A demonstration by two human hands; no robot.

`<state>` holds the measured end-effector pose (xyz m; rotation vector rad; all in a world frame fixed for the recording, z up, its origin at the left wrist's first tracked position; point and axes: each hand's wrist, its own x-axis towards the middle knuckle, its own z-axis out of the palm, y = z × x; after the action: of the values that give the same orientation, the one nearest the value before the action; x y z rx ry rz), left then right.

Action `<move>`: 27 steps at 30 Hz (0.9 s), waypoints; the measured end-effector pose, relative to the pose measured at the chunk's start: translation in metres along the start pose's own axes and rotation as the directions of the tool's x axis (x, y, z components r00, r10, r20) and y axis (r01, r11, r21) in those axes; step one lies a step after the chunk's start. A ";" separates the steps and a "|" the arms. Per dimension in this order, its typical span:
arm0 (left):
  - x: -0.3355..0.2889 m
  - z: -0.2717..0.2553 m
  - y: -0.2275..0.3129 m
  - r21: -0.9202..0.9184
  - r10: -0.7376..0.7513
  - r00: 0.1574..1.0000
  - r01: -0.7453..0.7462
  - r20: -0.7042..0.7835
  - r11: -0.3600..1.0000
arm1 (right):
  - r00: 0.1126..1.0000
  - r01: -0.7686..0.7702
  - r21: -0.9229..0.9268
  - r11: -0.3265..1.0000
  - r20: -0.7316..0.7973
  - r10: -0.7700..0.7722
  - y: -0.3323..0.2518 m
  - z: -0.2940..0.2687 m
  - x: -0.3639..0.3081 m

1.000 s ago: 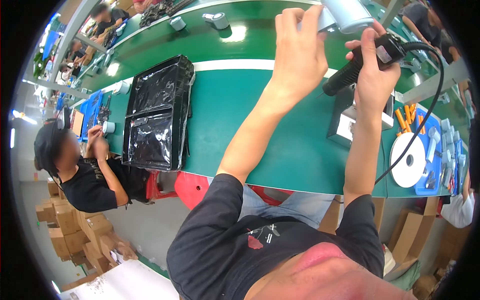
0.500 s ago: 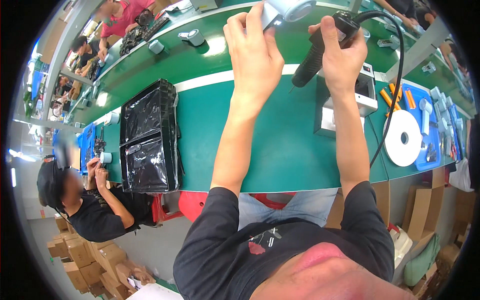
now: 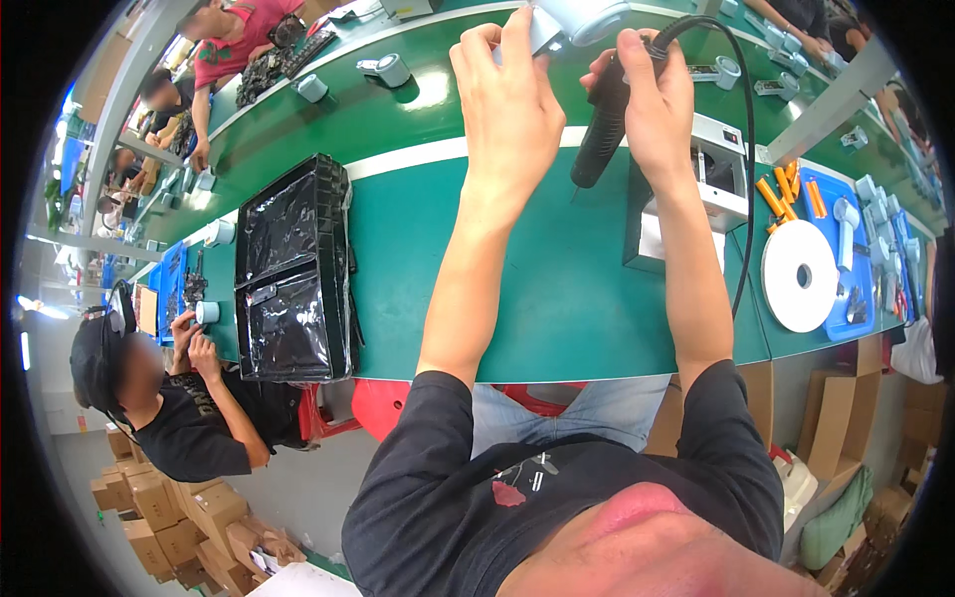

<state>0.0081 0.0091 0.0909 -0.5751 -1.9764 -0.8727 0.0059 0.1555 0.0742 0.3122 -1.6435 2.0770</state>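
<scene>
At the top of the view my left hand (image 3: 509,104) is closed on a pale blue plastic device with a round head (image 3: 585,18), raised above the bench; its upper part is cut off by the frame. My right hand (image 3: 657,104) grips a black electric screwdriver (image 3: 600,139) just to the right of it. The screwdriver tilts with its thin bit pointing down over the green mat, apart from the device. A black cable (image 3: 748,119) loops from its upper end down to the right of my forearm.
A black tray lined with plastic (image 3: 294,284) lies left. On the right are a white-and-black machine (image 3: 718,179), a white reel (image 3: 799,276), orange-handled tools (image 3: 771,196) and a blue tray (image 3: 863,298) of parts. A co-worker (image 3: 169,398) sits left; more devices (image 3: 388,70) stand on the far belt.
My right hand and the screwdriver have shifted slightly left, nearer the device, and the cable moved with them. My left hand stays almost in place. Devices on the far belt at right have shifted.
</scene>
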 end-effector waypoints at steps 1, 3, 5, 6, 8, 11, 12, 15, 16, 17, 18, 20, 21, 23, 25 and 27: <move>0.000 0.000 0.000 0.029 0.006 1.000 -0.005 -0.002 1.000 | 1.000 0.006 -0.029 1.000 0.017 -0.005 0.000 0.001 0.000; 0.000 0.000 0.000 0.089 0.015 1.000 -0.015 -0.001 0.996 | 0.999 0.014 -0.084 0.996 0.050 -0.010 0.000 0.002 0.001; 0.001 -0.002 0.002 0.085 0.008 1.000 -0.009 0.012 0.996 | 0.997 0.021 -0.154 0.988 0.075 -0.010 -0.002 0.001 0.000; 0.001 -0.003 0.002 0.083 0.005 1.000 -0.006 0.018 0.997 | 0.997 0.030 -0.169 0.985 0.077 -0.017 -0.002 0.002 -0.001; 0.000 -0.002 0.000 0.069 0.014 1.000 -0.015 0.016 0.997 | 0.996 0.030 -0.203 0.979 0.085 -0.013 -0.002 0.003 -0.003; 0.000 -0.003 -0.001 0.079 0.009 1.000 -0.011 0.026 0.997 | 0.995 0.013 -0.214 0.977 0.097 0.008 -0.002 0.003 -0.002; 0.000 -0.003 -0.002 0.088 0.004 0.999 -0.006 0.032 0.996 | 0.995 0.003 -0.208 0.978 0.097 0.017 -0.003 0.003 -0.003; 0.000 -0.003 0.000 0.080 0.004 0.999 -0.007 0.033 0.997 | 0.995 -0.002 -0.188 0.982 0.100 0.022 -0.006 0.001 -0.004; 0.001 -0.003 0.000 0.078 0.011 1.000 -0.014 0.028 0.997 | 0.995 0.014 -0.181 0.983 0.103 0.005 -0.005 0.000 -0.002; 0.000 -0.003 0.000 0.076 0.016 1.000 -0.018 0.025 0.997 | 0.994 0.028 -0.174 0.984 0.105 -0.009 -0.004 0.001 -0.003; 0.000 -0.004 0.000 0.074 0.021 1.000 -0.023 0.023 0.997 | 0.995 0.013 -0.173 0.985 0.098 0.004 -0.006 0.003 -0.004; -0.001 -0.005 0.000 0.068 0.008 1.000 -0.010 0.031 0.998 | 0.993 0.003 -0.165 0.986 0.114 0.015 -0.004 0.001 -0.004; -0.001 -0.005 0.001 0.062 0.001 0.999 -0.004 0.035 0.998 | 0.993 -0.001 -0.163 0.987 0.120 0.021 -0.005 0.001 -0.005; -0.001 -0.004 0.000 0.055 0.003 0.999 -0.006 0.040 0.998 | 0.997 0.010 -0.109 0.994 0.081 -0.002 -0.012 0.007 -0.005; -0.002 -0.002 -0.002 0.062 0.005 0.999 -0.008 0.042 0.998 | 0.998 -0.002 -0.071 0.997 0.062 0.006 -0.013 0.008 -0.006; -0.001 -0.001 -0.002 0.080 0.017 0.999 -0.019 0.033 0.997 | 0.997 -0.027 -0.047 0.999 0.066 0.031 -0.012 0.008 -0.005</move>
<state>0.0074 0.0069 0.0892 -0.5630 -2.0232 -0.7737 0.0147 0.1491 0.0842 0.3472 -1.7418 2.0670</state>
